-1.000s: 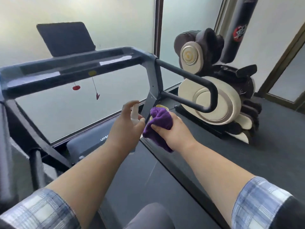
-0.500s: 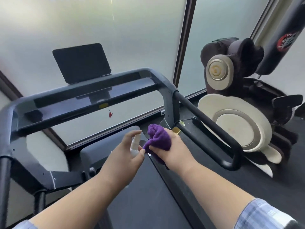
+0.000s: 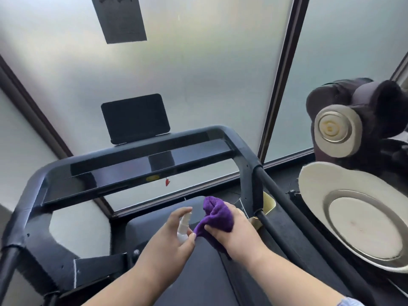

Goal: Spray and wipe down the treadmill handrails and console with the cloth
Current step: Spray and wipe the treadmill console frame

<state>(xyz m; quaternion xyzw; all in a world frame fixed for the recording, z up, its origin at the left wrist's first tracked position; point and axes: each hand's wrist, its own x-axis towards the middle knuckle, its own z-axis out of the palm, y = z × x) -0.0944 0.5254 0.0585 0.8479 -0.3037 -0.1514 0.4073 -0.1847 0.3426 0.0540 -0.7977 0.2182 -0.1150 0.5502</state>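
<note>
Purple cloth (image 3: 217, 214), soft, bunched, low centre above treadmill belt (image 3: 205, 272), gripped in right hand (image 3: 237, 234), fingers curled round it. Left hand (image 3: 170, 241) just beside, wrapped round small white spray bottle (image 3: 184, 226), index finger on nozzle top, thumb touching cloth. Glossy black console (image 3: 136, 171) beyond hands, dark tablet-like screen (image 3: 135, 118) upright behind it. Right handrail (image 3: 284, 208), round matte black bar, near cloth, not touching. Cream-and-brown massage chair (image 3: 353, 195) far right. Frosted glass wall (image 3: 198, 69) behind.
</note>
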